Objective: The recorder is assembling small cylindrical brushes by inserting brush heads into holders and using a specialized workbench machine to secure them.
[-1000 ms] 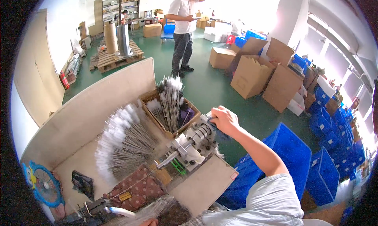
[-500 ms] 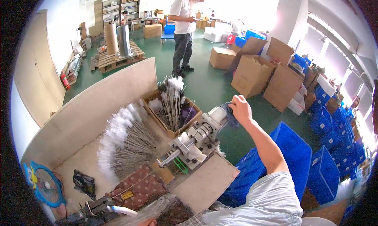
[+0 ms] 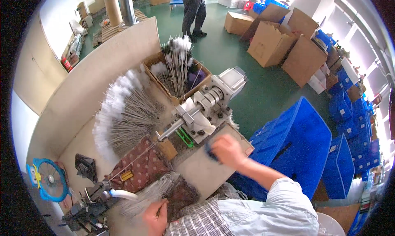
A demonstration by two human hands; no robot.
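Note:
My right hand (image 3: 228,151), blurred by motion, presses a dark blue cloth (image 3: 211,152) onto the pale tabletop (image 3: 196,164) in front of a metal spindle machine (image 3: 201,108). At the lower edge my left hand (image 3: 156,218) is curled closed; whatever its fingers hold, if anything, is hidden. Beside it lies a bundle of thin bare wires (image 3: 154,193), over a brown dotted cloth (image 3: 142,160). A thin strand runs from the machine's spindle tip down across that cloth. Left of the machine, many white-tufted wire brushes (image 3: 131,121) lie fanned out.
A cardboard box (image 3: 175,99) of brushes stands behind the machine. Blue bins (image 3: 294,141) stand at the right. A small blue fan (image 3: 48,179) and a dark clamp-like device (image 3: 88,207) are at the left. A person (image 3: 194,12) stands beyond the bench.
My right hand has come from the machine's far motor end down to the tabletop with the cloth. My view has tilted down, bringing more of my left hand into sight.

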